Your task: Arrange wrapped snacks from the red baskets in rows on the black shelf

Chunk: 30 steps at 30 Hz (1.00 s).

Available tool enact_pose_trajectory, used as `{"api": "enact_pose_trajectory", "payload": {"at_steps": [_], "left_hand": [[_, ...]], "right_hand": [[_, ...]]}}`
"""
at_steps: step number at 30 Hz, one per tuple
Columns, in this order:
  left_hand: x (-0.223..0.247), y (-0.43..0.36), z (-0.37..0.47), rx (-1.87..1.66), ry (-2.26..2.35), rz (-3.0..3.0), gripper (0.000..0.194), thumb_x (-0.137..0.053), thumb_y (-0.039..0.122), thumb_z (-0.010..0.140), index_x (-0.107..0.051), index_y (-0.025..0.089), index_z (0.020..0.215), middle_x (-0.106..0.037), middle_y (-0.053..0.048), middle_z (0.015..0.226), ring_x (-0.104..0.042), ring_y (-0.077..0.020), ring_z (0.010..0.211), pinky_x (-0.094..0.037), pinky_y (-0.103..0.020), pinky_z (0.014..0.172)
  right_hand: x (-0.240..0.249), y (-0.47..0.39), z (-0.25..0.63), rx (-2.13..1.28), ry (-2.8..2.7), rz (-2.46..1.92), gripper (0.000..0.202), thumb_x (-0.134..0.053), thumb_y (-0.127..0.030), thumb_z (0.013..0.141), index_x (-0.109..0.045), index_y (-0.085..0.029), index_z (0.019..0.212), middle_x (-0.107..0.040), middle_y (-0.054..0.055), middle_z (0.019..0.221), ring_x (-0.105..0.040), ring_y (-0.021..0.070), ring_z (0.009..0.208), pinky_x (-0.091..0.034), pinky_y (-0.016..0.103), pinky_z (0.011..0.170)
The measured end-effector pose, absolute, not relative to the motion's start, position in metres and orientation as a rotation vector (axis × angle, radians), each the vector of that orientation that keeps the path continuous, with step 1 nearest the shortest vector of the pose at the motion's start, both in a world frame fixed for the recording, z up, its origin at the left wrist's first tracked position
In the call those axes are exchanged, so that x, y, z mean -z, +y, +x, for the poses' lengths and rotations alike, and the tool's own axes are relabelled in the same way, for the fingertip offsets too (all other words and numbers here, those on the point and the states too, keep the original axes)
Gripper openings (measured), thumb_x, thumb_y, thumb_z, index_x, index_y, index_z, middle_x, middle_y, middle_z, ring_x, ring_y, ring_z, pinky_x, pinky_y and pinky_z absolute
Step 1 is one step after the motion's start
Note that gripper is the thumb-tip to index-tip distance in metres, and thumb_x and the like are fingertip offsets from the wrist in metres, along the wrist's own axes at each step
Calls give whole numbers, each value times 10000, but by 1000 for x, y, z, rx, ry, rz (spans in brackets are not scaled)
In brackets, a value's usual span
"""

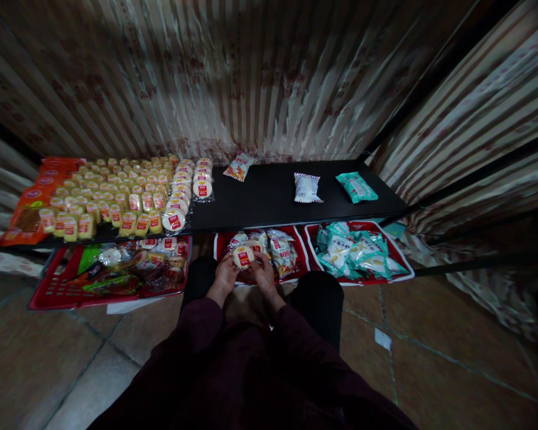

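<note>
Between my two hands is a round white packaged cake point(243, 256) with a red label, held above the middle red basket point(301, 254). My left hand point(225, 276) grips its left edge and my right hand point(263, 275) its right edge. More wrapped snacks point(283, 251) lie in that basket. On the black shelf point(255, 203) beyond, similar round cakes point(174, 220) stand in two columns, the right one shorter, beside many rows of small yellow packaged cakes point(128, 222).
An orange bag point(33, 206) lies at the shelf's left end. Three separate packets, orange-white point(239, 166), white-blue point(307, 187) and teal point(357, 187), lie farther right. Below are a left basket point(56, 289) of mixed snacks and a right basket point(403, 273) of teal packets. A striped curtain point(251, 77) hangs behind.
</note>
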State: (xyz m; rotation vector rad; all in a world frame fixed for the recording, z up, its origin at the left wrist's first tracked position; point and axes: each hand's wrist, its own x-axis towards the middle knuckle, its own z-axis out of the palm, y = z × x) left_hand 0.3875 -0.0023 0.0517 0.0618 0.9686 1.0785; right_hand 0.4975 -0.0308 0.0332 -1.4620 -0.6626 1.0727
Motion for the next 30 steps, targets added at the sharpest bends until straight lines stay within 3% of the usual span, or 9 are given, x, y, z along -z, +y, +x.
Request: {"api": "enact_pose_trajectory", "payload": {"at_steps": [4, 11, 17, 21, 30], "left_hand": [[-63, 0, 383, -1080, 937, 118, 305, -567, 122, 735, -619, 147, 1035, -690, -74, 890, -646, -148, 746, -517, -271, 692], [-78, 5, 380, -1114, 947, 208, 295, -626, 177, 709, -630, 155, 1003, -683, -66, 911, -632, -133, 723, -498, -252, 675], [-79, 15, 381, -1220, 987, 288, 296, -705, 222, 620, -625, 149, 896, -669, -56, 863, -628, -148, 727, -484, -293, 707], [-84, 26, 379, -1312, 1028, 346, 260, -695, 244, 603, -617, 150, 832, -655, -43, 846, -612, -142, 716, -475, -283, 689], [-102, 44, 364, -1451, 1282, 493, 250, -633, 168, 677, -593, 177, 923, -619, -24, 843, -579, -124, 722, -451, -260, 709]], "right_hand": [[-42, -29, 493, -1040, -669, -1398, 330, -629, -390, 647, -578, -208, 917, -654, 42, 885, -603, 189, 721, -504, 305, 596], [-59, -24, 490, -895, -740, -1377, 259, -569, -369, 716, -590, -195, 907, -652, 35, 925, -594, 183, 839, -477, 329, 775], [-75, -15, 483, -927, -667, -1336, 380, -585, -379, 694, -611, -180, 1017, -652, 59, 1012, -597, 192, 865, -474, 332, 767], [-90, -6, 476, -955, -640, -1309, 386, -603, -368, 671, -648, -170, 1000, -670, 55, 951, -599, 195, 840, -478, 331, 754], [-103, 14, 455, -1030, -613, -1227, 334, -617, -340, 665, -681, -169, 945, -692, 45, 898, -608, 179, 785, -487, 310, 730]]}}
